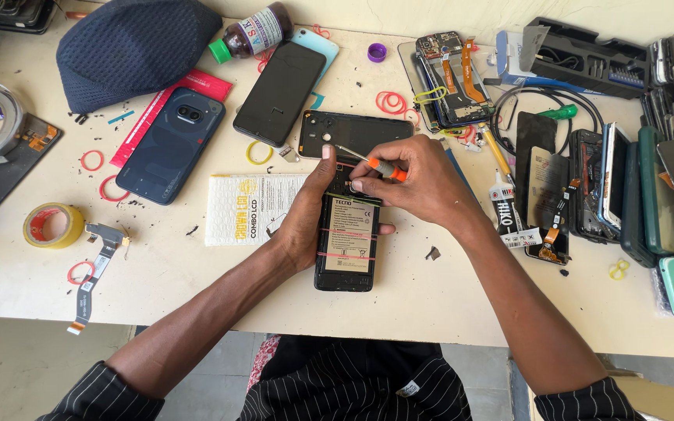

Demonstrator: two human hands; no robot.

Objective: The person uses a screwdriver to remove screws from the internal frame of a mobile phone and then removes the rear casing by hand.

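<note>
While the left hand (310,210) wraps around the side of an open phone (346,242) to keep it from sliding, the right hand (419,181) works on it from above. The left fingers curl shut on the phone's edge, and the thumb presses near the top so the phone lies flat on the table (196,265). The right hand pinches a small screwdriver (368,161) with an orange grip, its fingers closed tight around it. The thin metal tip points up and left, toward the phone's top part, just past the left thumb. The phone has its back off, so the battery with its label shows, and thin red bands cross it. Just above both hands lies a black back cover (356,132), put close by. Left of the left hand sits a white padded packet (243,206). Right of the right hand, a small glue tube (506,204) lies within easy reach.
</note>
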